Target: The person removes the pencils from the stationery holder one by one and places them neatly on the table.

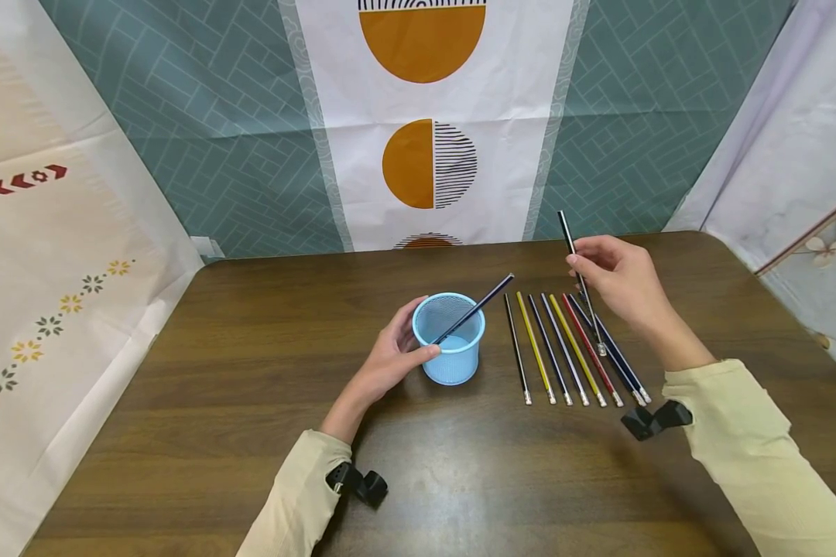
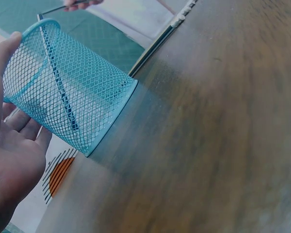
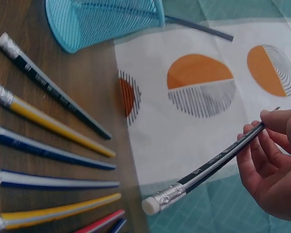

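A light blue mesh pencil cup (image 1: 453, 365) stands upright on the table, and my left hand (image 1: 395, 357) grips its left side, thumb near the rim. One dark pencil (image 1: 484, 303) leans inside the cup, its upper end sticking out to the right. Above the right end of a pencil row, my right hand (image 1: 620, 278) pinches a black-and-silver pencil (image 3: 218, 158) between thumb and fingers. That pencil's white eraser end points down. The row on the table holds several pencils, among them a black one (image 1: 518, 348), a yellow one (image 1: 536, 348) and a red one (image 1: 594, 352), erasers toward me.
The brown wooden table (image 1: 251, 433) ends at the back against a hanging cloth (image 1: 251, 155) with orange half circles. Another patterned cloth (image 1: 49, 294) hangs on the left, and a pale one (image 1: 808, 155) on the right. Black wrist cameras sit on both sleeves.
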A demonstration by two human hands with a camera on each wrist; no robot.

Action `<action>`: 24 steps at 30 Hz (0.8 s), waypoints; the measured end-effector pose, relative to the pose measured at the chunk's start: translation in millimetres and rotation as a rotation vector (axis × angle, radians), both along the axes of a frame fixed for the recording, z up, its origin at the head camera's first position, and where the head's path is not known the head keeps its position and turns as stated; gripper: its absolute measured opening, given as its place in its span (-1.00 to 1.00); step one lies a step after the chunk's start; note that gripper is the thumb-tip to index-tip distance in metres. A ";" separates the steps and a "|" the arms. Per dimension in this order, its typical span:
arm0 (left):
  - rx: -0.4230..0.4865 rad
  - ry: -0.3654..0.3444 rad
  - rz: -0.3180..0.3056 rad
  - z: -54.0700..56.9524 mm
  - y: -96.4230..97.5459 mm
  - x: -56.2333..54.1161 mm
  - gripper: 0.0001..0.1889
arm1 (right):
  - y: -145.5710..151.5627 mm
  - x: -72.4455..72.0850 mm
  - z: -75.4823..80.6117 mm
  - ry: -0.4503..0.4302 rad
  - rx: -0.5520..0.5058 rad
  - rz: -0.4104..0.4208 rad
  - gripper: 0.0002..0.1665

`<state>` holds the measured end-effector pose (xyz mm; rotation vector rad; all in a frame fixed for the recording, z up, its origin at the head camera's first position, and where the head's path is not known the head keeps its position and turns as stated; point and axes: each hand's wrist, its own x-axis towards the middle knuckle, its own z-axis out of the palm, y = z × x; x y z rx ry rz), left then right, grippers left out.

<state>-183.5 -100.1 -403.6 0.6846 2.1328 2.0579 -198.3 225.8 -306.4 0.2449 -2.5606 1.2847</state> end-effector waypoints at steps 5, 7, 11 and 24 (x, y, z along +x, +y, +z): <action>-0.005 0.000 0.002 -0.2 -0.2 -0.2 -0.24 | 7.5 -5.4 -7.8 -0.029 0.019 -0.021 -0.60; -0.006 -0.001 0.002 -0.2 -0.4 -0.3 -0.24 | 10.4 -8.0 -11.0 -0.035 0.025 -0.028 -0.59; -0.003 -0.003 0.003 0.2 -0.6 -0.2 -0.24 | 15.8 -12.5 -17.4 -0.052 0.045 -0.047 -0.57; -0.012 -0.006 0.001 0.6 -0.8 0.3 -0.24 | 33.2 -20.1 -40.5 -0.092 0.109 -0.097 -0.57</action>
